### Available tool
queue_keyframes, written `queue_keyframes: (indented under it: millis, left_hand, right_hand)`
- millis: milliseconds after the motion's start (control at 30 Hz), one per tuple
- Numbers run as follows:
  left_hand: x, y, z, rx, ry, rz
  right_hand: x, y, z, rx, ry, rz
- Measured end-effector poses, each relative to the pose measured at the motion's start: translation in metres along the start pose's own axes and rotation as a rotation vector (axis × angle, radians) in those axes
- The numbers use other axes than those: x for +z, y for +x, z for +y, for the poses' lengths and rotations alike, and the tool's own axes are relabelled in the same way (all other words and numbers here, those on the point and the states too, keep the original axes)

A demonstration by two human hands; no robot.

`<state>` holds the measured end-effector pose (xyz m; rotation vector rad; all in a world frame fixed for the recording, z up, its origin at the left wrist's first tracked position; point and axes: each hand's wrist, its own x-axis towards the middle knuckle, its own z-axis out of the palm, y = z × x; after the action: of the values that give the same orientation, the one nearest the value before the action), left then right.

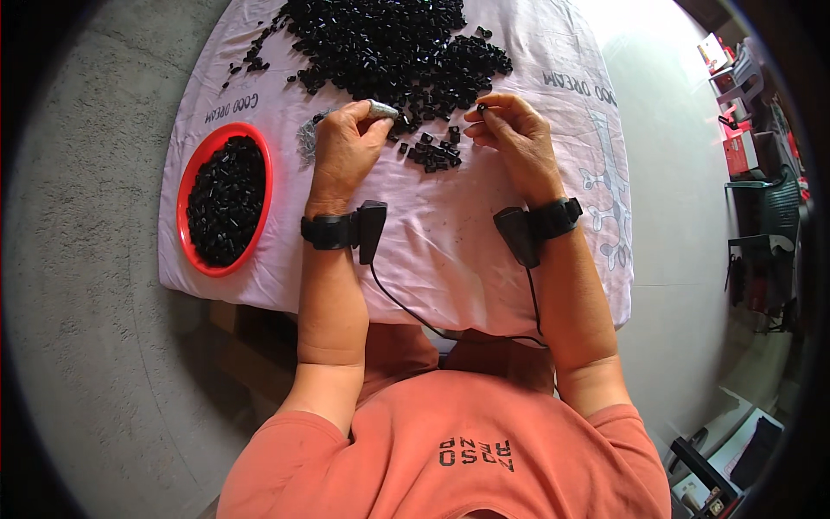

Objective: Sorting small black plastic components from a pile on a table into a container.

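Observation:
My left hand [347, 143] is closed near the front of the black heap, fingers pinched together. At its fingertips shows a short grey, rounded piece [381, 110]; whether it is held or wrapped over a finger I cannot tell. Between thumb and forefinger my right hand [519, 143] pinches a small black plastic piece [482, 109]. A small cluster of similar black pieces [435, 154] lies on the cloth between the hands. Just beyond spreads a large heap of black pieces [380, 43]. Small shiny clear or silvery bits [306, 141] lie beside my left hand, partly hidden by it.
A red-rimmed oval basin [266, 190] full of black pieces stands at the table's left. Pale printed cloth [415, 268] covers the table. Black cables [406, 306] run from both wrist straps toward my lap. A green chair [781, 208] and boxes stand far right.

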<state>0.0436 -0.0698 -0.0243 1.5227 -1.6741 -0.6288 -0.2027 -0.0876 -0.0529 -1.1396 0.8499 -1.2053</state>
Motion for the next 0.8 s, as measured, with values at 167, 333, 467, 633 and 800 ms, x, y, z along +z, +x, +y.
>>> queue_keyframes:
  millis: [167, 333, 467, 633, 800]
  left_hand:
    - [-0.012, -0.004, -0.007, -0.004, -0.043, -0.181]
    - [-0.013, -0.002, -0.008, 0.01, -0.061, -0.129]
    - [-0.011, -0.003, -0.007, 0.016, -0.063, -0.164]
    - [-0.008, -0.003, -0.004, 0.102, 0.009, -0.14]
    - [-0.006, -0.005, -0.013, 0.073, -0.079, 0.057]
  right_hand:
    - [0.002, 0.0, -0.001, 0.012, -0.011, 0.001]
    - [0.004, 0.0, -0.004, 0.02, -0.035, -0.003]
    - [0.002, 0.001, -0.001, 0.014, -0.026, -0.04]
    - [0.002, 0.001, -0.004, 0.061, -0.019, -0.042]
    - [0.003, 0.0, -0.006, 0.074, 0.01, -0.052]
